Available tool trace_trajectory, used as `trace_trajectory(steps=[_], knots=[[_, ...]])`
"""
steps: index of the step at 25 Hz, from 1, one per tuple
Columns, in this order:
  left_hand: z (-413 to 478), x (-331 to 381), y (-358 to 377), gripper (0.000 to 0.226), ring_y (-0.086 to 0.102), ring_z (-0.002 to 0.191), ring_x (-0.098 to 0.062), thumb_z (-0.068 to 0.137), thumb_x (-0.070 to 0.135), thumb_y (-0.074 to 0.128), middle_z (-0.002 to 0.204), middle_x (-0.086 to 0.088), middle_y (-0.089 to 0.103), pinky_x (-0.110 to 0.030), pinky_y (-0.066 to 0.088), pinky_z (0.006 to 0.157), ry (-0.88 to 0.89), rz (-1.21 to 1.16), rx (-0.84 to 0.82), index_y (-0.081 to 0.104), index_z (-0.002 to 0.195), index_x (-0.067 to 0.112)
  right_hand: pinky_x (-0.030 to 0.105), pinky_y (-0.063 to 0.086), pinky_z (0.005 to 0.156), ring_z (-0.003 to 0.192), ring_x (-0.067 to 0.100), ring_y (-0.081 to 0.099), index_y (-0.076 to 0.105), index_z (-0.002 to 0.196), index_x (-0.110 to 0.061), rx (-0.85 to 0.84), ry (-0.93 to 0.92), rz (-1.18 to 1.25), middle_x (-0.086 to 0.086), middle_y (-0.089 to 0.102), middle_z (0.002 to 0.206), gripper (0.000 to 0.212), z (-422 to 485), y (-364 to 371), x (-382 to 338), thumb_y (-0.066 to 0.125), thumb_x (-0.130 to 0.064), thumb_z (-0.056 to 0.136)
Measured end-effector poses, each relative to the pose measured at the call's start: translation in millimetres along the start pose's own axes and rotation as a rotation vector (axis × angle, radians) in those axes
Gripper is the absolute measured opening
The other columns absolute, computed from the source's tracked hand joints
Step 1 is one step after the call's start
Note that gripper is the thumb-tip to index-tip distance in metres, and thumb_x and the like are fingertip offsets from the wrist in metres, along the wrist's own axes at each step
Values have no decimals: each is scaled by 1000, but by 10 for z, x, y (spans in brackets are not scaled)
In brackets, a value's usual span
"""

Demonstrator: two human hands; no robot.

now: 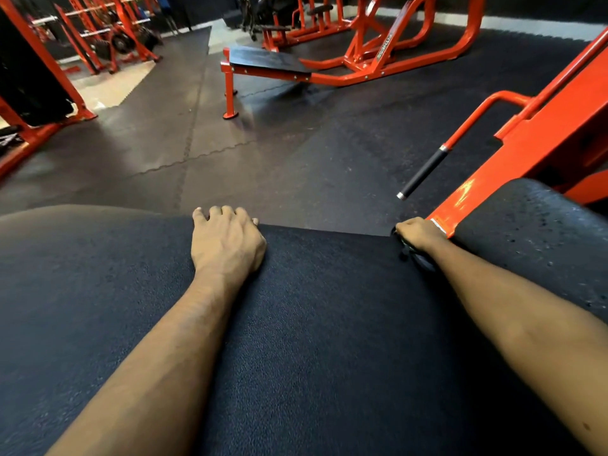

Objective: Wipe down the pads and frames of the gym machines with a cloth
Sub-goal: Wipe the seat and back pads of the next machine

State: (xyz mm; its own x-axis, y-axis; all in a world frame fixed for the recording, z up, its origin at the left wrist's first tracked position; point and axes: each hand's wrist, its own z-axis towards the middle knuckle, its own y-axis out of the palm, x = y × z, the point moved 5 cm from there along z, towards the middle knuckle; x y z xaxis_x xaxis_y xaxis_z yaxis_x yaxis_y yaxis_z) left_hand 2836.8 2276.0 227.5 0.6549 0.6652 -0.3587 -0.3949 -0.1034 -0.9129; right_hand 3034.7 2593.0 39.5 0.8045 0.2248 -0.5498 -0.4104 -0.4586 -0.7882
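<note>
Though small and far off at the left, orange racks (75, 42) loaded with bars and plates, standing on the dark rubber floor (164, 133). Nearer, filling the whole lower part of the view, a broad black pad (312, 324) with a grained skin. On its far edge, left of the middle, the left hand (227, 241): palm down on the pad, fingers (215, 213) slightly apart and bent over the edge, tips hidden beyond it, thumb lying along the edge. Forearm stretched back across the pad toward the camera. Farther off, past the middle, a flat bench (269, 60) with a black top on orange legs, and behind it more orange machines (355, 77). At the pad's far right corner, the right hand (419, 232), balled into a fist, fingers tucked together out of sight beneath it, clamped on a dark object (411, 250) peeking out under the wrist; cannot tell whether cloth or part of the machine. Touching the knuckles on the right, the slanting orange frame (526, 153). Beside that frame, a bar with a black grip (422, 172), pointing down toward the floor. At far right, against the frame, a second black pad (533, 232), speckled with small marks.
</note>
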Motion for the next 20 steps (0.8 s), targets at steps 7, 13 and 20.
trace_trajectory(steps=[7, 13, 20], knots=[[-8, 10, -10, 45, 57, 114, -35, 103, 34, 28, 120, -18, 65, -53, 31, 112, 2, -1, -5, 62, 117, 8, 34, 46, 89, 112, 32, 62, 69, 118, -4, 25, 184, 361, 17, 65, 127, 56, 61, 84, 622, 55, -48, 87], [-30, 18, -14, 45, 58, 112, -35, 103, 34, 28, 117, -19, 66, -54, 31, 111, -1, 8, -13, 62, 116, 7, 41, 42, 100, 116, 38, 59, 68, 122, 1, 3, 290, 381, 24, 63, 129, 57, -423, 96, 1238, 52, -47, 95], [-7, 36, 4, 45, 57, 113, -35, 104, 34, 27, 119, -18, 65, -54, 31, 110, 1, 9, -29, 61, 118, 8, 42, 46, 100, 122, 42, 57, 66, 128, -23, 102, 283, 110, 21, 59, 137, 45, -520, -23, 1011, 43, -41, 94]])
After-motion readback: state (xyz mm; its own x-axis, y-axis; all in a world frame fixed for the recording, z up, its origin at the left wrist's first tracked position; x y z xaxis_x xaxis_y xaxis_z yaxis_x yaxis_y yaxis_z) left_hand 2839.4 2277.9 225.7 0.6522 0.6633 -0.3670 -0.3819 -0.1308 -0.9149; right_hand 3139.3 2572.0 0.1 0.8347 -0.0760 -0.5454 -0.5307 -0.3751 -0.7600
